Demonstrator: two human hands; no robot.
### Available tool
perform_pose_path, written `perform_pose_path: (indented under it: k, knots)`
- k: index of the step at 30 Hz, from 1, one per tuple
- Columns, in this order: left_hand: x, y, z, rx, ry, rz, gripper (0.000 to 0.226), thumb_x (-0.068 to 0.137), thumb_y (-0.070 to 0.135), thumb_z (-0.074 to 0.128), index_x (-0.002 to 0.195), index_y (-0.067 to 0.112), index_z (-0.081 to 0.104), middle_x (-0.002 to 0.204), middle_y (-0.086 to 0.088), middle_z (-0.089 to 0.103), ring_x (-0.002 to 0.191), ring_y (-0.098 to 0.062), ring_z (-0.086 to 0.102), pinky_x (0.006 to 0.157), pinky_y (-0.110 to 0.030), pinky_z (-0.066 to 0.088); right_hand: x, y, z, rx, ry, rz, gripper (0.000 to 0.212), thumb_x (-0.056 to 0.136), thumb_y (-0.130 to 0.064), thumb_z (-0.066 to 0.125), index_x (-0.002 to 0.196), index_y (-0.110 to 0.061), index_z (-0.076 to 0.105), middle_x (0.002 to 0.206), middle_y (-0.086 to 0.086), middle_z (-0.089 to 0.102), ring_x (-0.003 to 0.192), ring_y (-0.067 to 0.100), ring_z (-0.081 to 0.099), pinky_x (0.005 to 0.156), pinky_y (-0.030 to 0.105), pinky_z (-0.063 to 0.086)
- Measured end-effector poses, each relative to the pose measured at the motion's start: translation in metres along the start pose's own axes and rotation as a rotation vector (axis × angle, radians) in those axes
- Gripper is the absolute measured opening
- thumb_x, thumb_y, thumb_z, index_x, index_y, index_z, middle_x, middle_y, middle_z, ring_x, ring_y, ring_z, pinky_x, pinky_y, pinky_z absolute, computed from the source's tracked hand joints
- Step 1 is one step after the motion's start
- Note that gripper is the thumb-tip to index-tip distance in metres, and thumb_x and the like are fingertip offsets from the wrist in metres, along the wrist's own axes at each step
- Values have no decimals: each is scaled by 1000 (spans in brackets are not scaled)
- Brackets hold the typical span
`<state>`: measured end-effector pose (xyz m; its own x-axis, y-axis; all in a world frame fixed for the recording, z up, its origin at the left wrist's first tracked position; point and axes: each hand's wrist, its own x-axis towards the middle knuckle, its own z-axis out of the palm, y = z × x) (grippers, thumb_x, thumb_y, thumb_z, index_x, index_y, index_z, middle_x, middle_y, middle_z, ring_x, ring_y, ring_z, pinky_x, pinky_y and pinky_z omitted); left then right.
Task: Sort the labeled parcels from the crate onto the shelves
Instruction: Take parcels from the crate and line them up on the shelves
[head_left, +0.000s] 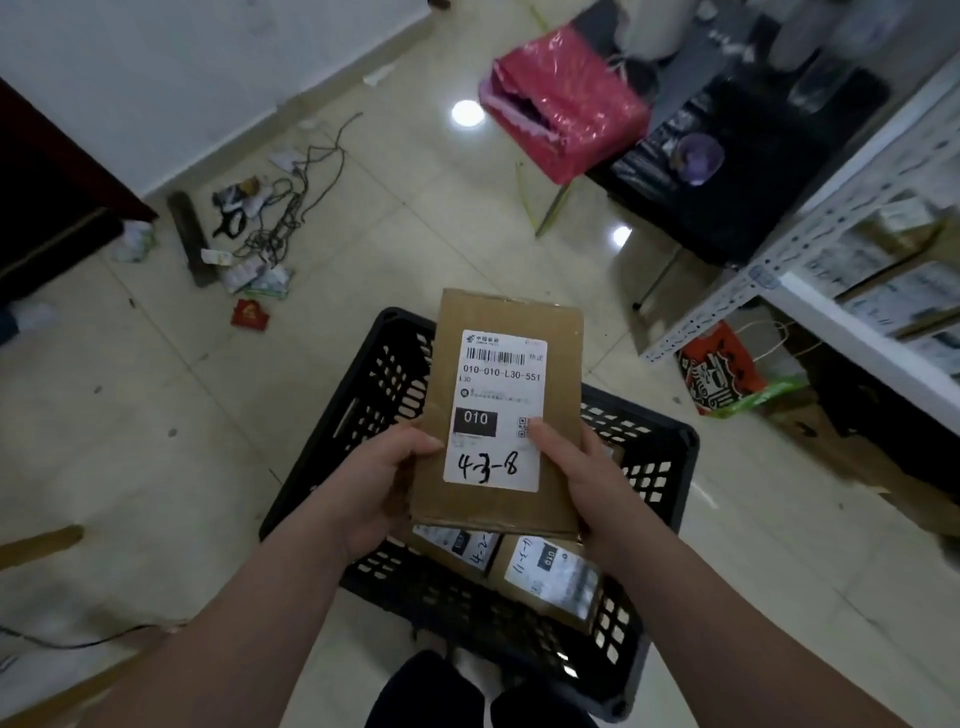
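I've got a brown cardboard parcel (511, 322) held up in both hands over the black crate (387, 371), clear of it, label side facing the cam. L hand (379, 483) grips the lower-left edge, thumb laid on the front face just beside the label, fingers tucked behind. R hand (589, 486) grips the lower-right edge the same way, thumb tip resting on the label right by the QR code. The white label (498, 387) reads 010-010-L30-551 under a barcode, w/ a black block marked 010 and handwritten 4-3-8 at the bottom. Two more labeled parcels sit in the crate below: one (457, 545) partly hidden under the held parcel, the other (556, 577) just beside it to the right; their handwritten nos. are too skewed for me to read w/ confidence. The crate stands on the pale tiled floor (156, 415), right in front of the person's knees. The white metal shelves (852, 332) are off to the right, well apart from the crate, w/ cardboard boxes (904, 296) on them, blurred. An orange paper bag (719, 371) leans by the shelf's foot. Farther back there's a pink plastic bag (566, 104), and on the left a tangle of cables (291, 208) w/ scraps of litter and a red envelope (251, 314) nearby.
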<state>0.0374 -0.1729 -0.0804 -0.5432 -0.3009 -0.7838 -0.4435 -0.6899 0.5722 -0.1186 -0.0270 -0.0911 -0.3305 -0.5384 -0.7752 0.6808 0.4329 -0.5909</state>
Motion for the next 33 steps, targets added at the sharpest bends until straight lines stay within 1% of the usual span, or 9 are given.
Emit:
perform_pose_path:
  k: [5,7,10,13,17,22,25,29,33]
  knots:
    - [-44,10,57,168,-136,130,61,70,35,77,126,31,53,113,0,70,100,-23,68,72,-32,57,-53,-22,-28,80,17,-110,82,62,-45,80,135,-26,47,105,4,75,89,25,74,67,38,61]
    - [-60,15,81,216,-145,188,74,63,35,83,129,31,49,114,2,70,100,-21,69,71,-29,57,-77,-34,-41,34,-3,-181,87,62,-39,84,139,-25,44,113,3,73,95,25,73,78,42,60]
    - [-85,25,116,269,-208,297,69,67,33,83,129,32,52,117,4,69,103,-17,67,74,-25,57,-116,-53,-64,-80,-88,-303,98,63,-20,91,144,-22,37,124,3,69,111,26,67,98,48,51]
    - [-109,37,151,319,-249,380,59,68,37,79,122,38,55,112,12,70,99,-8,68,69,-18,55,-154,-66,-87,-81,-92,-418,89,64,-13,85,140,-22,41,121,3,70,110,24,68,90,39,56]
    - [-135,48,195,446,-363,457,55,72,37,73,124,38,54,114,13,69,103,-7,66,80,-23,53,-201,-63,-111,52,41,-528,83,63,-22,88,134,-24,45,114,1,73,103,22,71,79,33,59]
    - [-164,43,231,560,-446,515,67,74,41,76,134,27,49,117,7,69,107,-15,65,98,-42,46,-262,-42,-129,137,192,-634,70,68,-36,83,129,-25,51,112,1,74,103,21,71,84,33,58]
    - [-174,26,241,609,-499,515,62,75,47,71,131,32,51,116,11,68,106,-10,65,95,-38,47,-288,-19,-138,143,282,-655,72,69,-45,80,131,-27,51,114,-1,73,104,21,71,93,41,55]
    - [-183,-6,260,685,-583,448,53,78,52,64,126,31,56,115,10,69,106,-9,65,91,-34,47,-315,25,-153,193,417,-625,73,60,-61,77,124,-34,53,108,-8,75,99,15,72,87,35,56]
    - [-197,-38,299,747,-605,416,52,74,59,63,119,32,62,110,14,70,103,-6,65,85,-29,48,-353,62,-183,221,527,-629,73,68,-64,71,132,-34,52,114,-10,72,103,11,70,92,35,53]
